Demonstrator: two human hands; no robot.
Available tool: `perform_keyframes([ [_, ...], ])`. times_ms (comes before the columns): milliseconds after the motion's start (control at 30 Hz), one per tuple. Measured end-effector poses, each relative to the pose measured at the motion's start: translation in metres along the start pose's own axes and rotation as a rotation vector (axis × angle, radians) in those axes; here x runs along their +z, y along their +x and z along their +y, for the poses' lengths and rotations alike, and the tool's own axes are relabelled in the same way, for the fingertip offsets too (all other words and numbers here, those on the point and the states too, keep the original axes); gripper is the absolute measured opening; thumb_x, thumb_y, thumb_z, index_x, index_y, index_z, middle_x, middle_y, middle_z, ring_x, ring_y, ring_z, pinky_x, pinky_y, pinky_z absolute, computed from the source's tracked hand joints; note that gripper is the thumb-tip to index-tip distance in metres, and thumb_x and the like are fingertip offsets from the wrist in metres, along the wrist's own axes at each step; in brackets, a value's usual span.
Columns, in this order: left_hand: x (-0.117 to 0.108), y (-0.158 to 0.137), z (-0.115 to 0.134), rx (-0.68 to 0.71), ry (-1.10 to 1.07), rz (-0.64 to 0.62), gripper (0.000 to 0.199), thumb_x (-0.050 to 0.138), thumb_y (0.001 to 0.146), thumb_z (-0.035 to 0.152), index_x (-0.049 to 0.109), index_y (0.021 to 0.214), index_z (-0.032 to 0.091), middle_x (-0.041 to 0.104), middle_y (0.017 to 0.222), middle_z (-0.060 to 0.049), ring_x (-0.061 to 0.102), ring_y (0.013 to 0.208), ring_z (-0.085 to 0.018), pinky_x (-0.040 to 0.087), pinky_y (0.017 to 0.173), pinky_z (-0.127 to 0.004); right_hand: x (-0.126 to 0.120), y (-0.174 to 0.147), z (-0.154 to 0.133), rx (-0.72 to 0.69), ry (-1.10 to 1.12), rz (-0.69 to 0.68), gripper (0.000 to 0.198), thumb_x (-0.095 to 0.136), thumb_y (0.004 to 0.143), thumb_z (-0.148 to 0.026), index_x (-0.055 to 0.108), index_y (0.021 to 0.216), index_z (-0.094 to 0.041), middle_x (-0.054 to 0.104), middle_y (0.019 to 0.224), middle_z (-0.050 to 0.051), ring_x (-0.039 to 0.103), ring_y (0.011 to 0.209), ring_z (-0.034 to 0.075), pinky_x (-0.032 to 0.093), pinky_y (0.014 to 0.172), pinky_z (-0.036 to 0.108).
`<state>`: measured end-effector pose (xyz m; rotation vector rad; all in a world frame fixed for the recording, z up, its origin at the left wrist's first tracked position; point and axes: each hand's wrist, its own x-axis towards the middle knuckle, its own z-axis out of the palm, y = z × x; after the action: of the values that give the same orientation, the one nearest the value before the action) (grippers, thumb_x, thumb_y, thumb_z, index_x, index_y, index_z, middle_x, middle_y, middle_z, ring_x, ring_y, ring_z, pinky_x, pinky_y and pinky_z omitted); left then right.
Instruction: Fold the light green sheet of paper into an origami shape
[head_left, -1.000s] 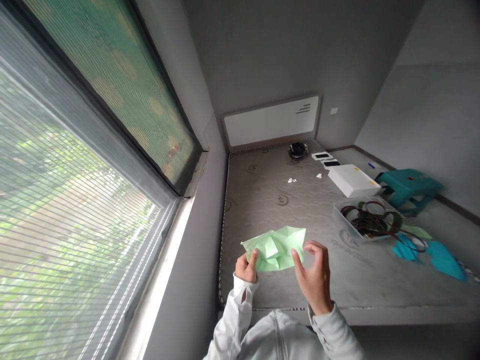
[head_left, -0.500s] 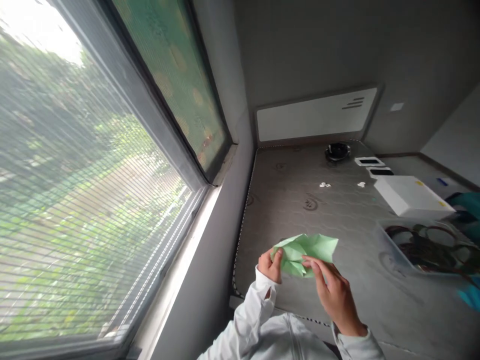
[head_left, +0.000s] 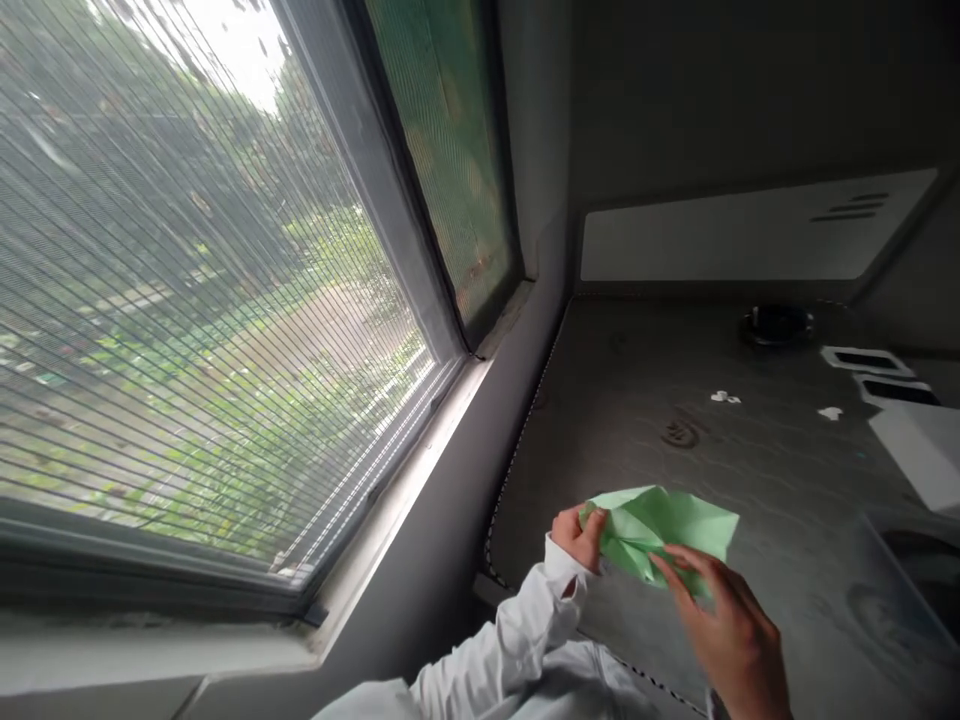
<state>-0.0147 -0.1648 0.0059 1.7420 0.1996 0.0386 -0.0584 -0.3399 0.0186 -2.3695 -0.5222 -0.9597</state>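
Observation:
A folded light-green sheet of paper is held just above a grey mattress. My left hand pinches the paper's left corner. My right hand grips its lower right part, with the fingers lying across the folds. Both arms wear pale long sleeves. The paper shows several creases and a raised flap at its top edge.
A large window with a fine screen fills the left side, with its sill beside the mattress. On the mattress lie a black round object, two small white cards, a white box and a tray's edge. A white headboard stands behind.
The view has swung left toward the window. My right hand went from open beside the paper to gripping its lower right part, and the paper is folded tighter.

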Motion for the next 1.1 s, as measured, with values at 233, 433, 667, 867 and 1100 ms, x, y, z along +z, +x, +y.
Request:
perform_keyframes([
  [233, 0.001, 0.001, -0.004, -0.012, -0.044, -0.036, 0.040, 0.047, 0.079, 0.053, 0.042, 0.056, 0.021, 0.036, 0.055, 0.004, 0.033, 0.057, -0.012, 0.025, 0.057, -0.028, 0.012, 0.000, 0.000, -0.016, 0.007, -0.092, 0.034, 0.051, 0.098, -0.050, 0.065, 0.118, -0.026, 0.069, 0.114, 0.007, 0.071, 0.097, 0.023, 0.054, 0.083, 0.035],
  [433, 0.005, 0.001, -0.012, -0.018, -0.091, -0.068, 0.045, 0.049, 0.079, 0.059, 0.045, 0.057, 0.020, 0.039, 0.056, 0.003, 0.034, 0.058, -0.012, 0.026, 0.056, -0.028, 0.018, -0.008, 0.004, -0.058, -0.001, -0.152, 0.041, 0.054, 0.096, -0.054, 0.063, 0.125, -0.026, 0.060, 0.138, 0.010, 0.066, 0.116, 0.028, 0.057, 0.087, 0.036],
  [667, 0.009, 0.002, -0.020, -0.047, -0.147, -0.048, 0.058, 0.051, 0.074, 0.073, 0.047, 0.055, 0.019, 0.037, 0.054, 0.003, 0.033, 0.057, -0.012, 0.027, 0.055, -0.028, 0.014, -0.005, 0.001, -0.046, 0.021, -0.096, 0.017, 0.056, 0.099, -0.035, 0.070, 0.106, -0.030, 0.068, 0.128, 0.005, 0.071, 0.100, 0.022, 0.058, 0.085, 0.034],
  [867, 0.007, 0.006, -0.029, -0.043, -0.212, -0.059, 0.062, 0.056, 0.070, 0.077, 0.059, 0.060, 0.016, 0.044, 0.055, 0.002, 0.037, 0.056, -0.013, 0.030, 0.056, -0.028, 0.015, -0.006, 0.003, 0.009, -0.004, -0.115, 0.022, 0.063, 0.093, -0.042, 0.068, 0.112, -0.031, 0.067, 0.129, 0.006, 0.068, 0.106, 0.027, 0.058, 0.086, 0.042],
  [1100, 0.003, 0.007, -0.022, -0.061, -0.282, -0.103, 0.060, 0.062, 0.064, 0.075, 0.059, 0.057, 0.016, 0.045, 0.052, 0.002, 0.037, 0.053, -0.012, 0.031, 0.054, -0.026, 0.008, -0.003, -0.002, 0.087, 0.059, -0.089, 0.009, 0.064, 0.095, -0.032, 0.067, 0.102, -0.027, 0.073, 0.114, 0.005, 0.069, 0.099, 0.023, 0.058, 0.085, 0.038],
])
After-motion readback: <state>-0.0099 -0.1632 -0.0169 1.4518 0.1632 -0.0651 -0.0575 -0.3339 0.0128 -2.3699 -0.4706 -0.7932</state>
